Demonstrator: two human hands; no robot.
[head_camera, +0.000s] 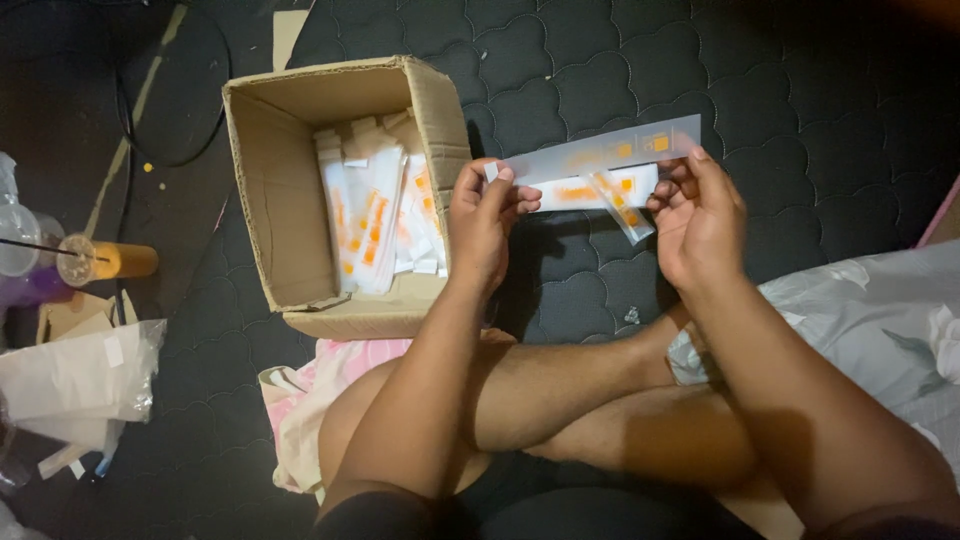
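My left hand (485, 215) pinches left end of long clear sleeve (600, 152); right hand (700, 215) grips right end plus white-orange packets (598, 190). Step, apparently: packet entering sleeve. Next calls for steady sliding. Cardboard box (290, 200) of packets sits left.

Both hands pinch a long white-and-orange packet (600, 172) – like packets (375, 215) fill the brown cardboard box (270, 200).

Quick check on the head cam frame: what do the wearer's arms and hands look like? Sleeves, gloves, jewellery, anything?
Both arms are bare from upper arm to fingertips: no sleeves in view, no gloves. The left hand and the right hand show no rings, and neither wrist carries a watch or band. Nails look short and unpainted. No markings are visible in this dim light.
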